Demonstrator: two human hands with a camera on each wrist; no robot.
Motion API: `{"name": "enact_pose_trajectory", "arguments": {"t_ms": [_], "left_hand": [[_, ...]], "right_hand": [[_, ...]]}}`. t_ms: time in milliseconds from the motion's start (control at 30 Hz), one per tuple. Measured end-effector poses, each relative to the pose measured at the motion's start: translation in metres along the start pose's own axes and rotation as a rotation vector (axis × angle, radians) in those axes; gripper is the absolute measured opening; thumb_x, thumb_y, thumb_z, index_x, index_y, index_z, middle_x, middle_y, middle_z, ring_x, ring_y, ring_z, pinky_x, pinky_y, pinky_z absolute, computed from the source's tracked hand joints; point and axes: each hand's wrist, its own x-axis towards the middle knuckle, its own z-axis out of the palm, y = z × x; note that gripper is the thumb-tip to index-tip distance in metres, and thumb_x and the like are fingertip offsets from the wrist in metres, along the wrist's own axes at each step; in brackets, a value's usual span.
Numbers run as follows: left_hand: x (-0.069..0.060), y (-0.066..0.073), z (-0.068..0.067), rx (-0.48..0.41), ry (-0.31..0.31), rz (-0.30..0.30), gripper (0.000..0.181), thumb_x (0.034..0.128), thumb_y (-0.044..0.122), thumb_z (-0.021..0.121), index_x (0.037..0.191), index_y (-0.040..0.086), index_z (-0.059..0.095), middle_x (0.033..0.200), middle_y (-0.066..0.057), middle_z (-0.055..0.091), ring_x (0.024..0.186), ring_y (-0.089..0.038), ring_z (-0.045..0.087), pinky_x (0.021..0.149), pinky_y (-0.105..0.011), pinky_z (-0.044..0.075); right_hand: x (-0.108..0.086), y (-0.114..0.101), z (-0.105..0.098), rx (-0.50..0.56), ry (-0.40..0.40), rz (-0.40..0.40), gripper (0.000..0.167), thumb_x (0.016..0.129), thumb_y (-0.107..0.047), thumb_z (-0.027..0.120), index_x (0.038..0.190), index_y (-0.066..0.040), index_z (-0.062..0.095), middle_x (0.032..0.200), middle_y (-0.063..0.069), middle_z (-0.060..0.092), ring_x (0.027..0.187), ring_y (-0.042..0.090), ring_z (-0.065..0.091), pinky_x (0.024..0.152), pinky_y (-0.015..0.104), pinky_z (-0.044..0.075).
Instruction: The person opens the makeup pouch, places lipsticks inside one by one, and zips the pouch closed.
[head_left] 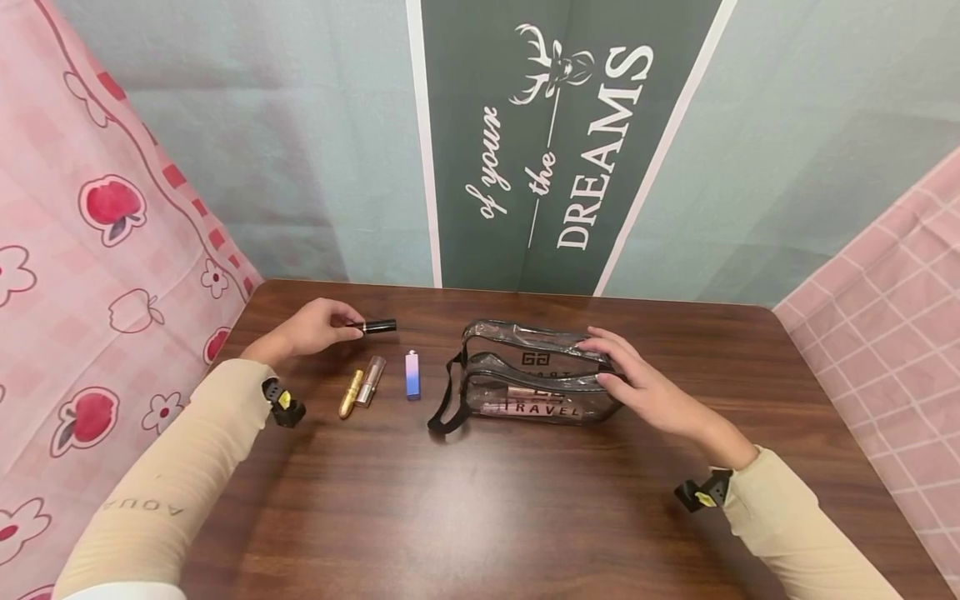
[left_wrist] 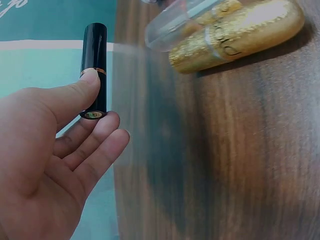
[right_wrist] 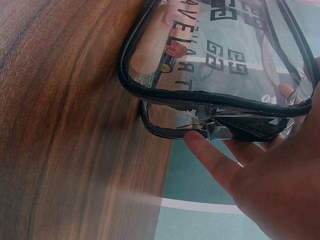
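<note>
My left hand (head_left: pixel 318 327) pinches a black tube (head_left: pixel 381 326) with a thin gold band between thumb and fingers; in the left wrist view the hand (left_wrist: pixel 55 130) has its thumb across the tube (left_wrist: pixel 95 47). At the right end of a clear, black-edged pouch (head_left: pixel 555 408), my right hand (head_left: pixel 648 387) holds the rim with thumb and fingers. The right wrist view shows that hand (right_wrist: pixel 270 175) against the pouch's end (right_wrist: pixel 200 96), near a zipper pull. Through the pouch's clear wall, several items show, partly hidden by the lettering.
Between the left hand and the pouch lie a gold tube (head_left: pixel 350 394), a clear-capped tube (head_left: pixel 371 381) and a pink-blue stick (head_left: pixel 412 376). The pouch's black strap (head_left: pixel 444 417) loops to its left on the wooden table (head_left: pixel 450 517). Cloth hangs behind and at both sides.
</note>
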Motion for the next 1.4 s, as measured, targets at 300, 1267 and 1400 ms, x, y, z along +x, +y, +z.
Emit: {"name": "enact_pose_trajectory", "arguments": {"t_ms": [300, 1267, 1400], "left_hand": [[-0.006, 0.006, -0.019, -0.001, 0.037, -0.002, 0.019, 0.0961, 0.012, 0.071, 0.109, -0.001, 0.073, 0.102, -0.013, 0.072, 0.096, -0.027, 0.065, 0.084, -0.039, 0.051], [-0.013, 0.043, -0.044, 0.007, 0.038, 0.038, 0.021, 0.0966, 0.013, 0.071, 0.113, 0.001, 0.073, 0.103, -0.009, 0.073, 0.096, -0.023, 0.065, 0.083, -0.034, 0.05], [-0.01, 0.054, -0.043, -0.003, 0.022, 0.051, 0.022, 0.0965, 0.013, 0.071, 0.115, 0.001, 0.072, 0.105, -0.01, 0.073, 0.096, -0.024, 0.065, 0.083, -0.036, 0.051]], "right_hand": [[0.0, 0.0, 0.0, 0.0, 0.0, 0.007, 0.043, 0.102, -0.003, 0.056, 0.144, -0.01, 0.049, 0.16, 0.019, 0.03, 0.147, 0.039, 0.025, 0.111, 0.012, 0.016], [-0.001, 0.001, 0.001, 0.001, -0.005, 0.01, 0.043, 0.103, -0.004, 0.056, 0.144, -0.013, 0.048, 0.16, 0.017, 0.029, 0.146, 0.04, 0.026, 0.11, 0.011, 0.017], [-0.001, 0.002, 0.001, 0.001, -0.006, 0.013, 0.044, 0.103, -0.004, 0.056, 0.145, -0.013, 0.048, 0.161, 0.017, 0.029, 0.146, 0.04, 0.025, 0.11, 0.011, 0.016]]}}
